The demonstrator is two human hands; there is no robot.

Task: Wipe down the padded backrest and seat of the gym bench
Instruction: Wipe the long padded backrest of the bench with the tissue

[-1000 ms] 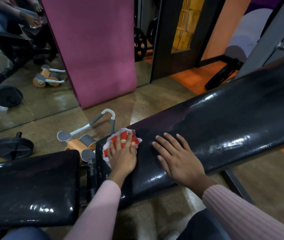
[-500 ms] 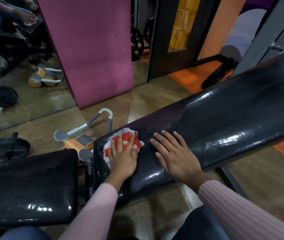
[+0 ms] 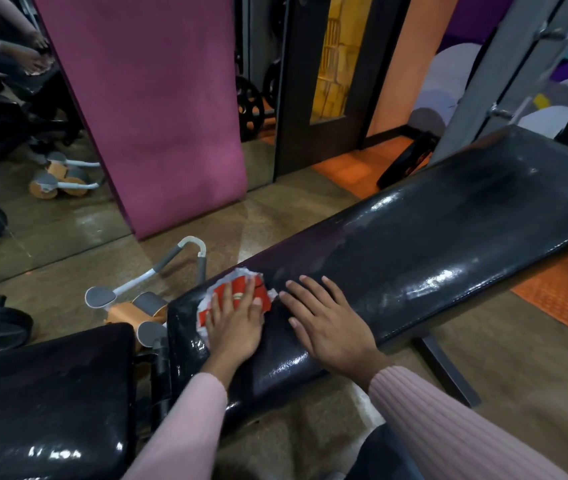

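Now the left hand is pressing a red-and-white cloth flat-fingered, no curled grip, on the backrest's lower end; right hand is bracing flat, fingers apart. Better stroking overlapping passes upward, then the seat.

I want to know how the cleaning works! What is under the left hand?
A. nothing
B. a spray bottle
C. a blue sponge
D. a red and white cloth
D: the left hand presses flat on a red and white cloth on the black backrest.
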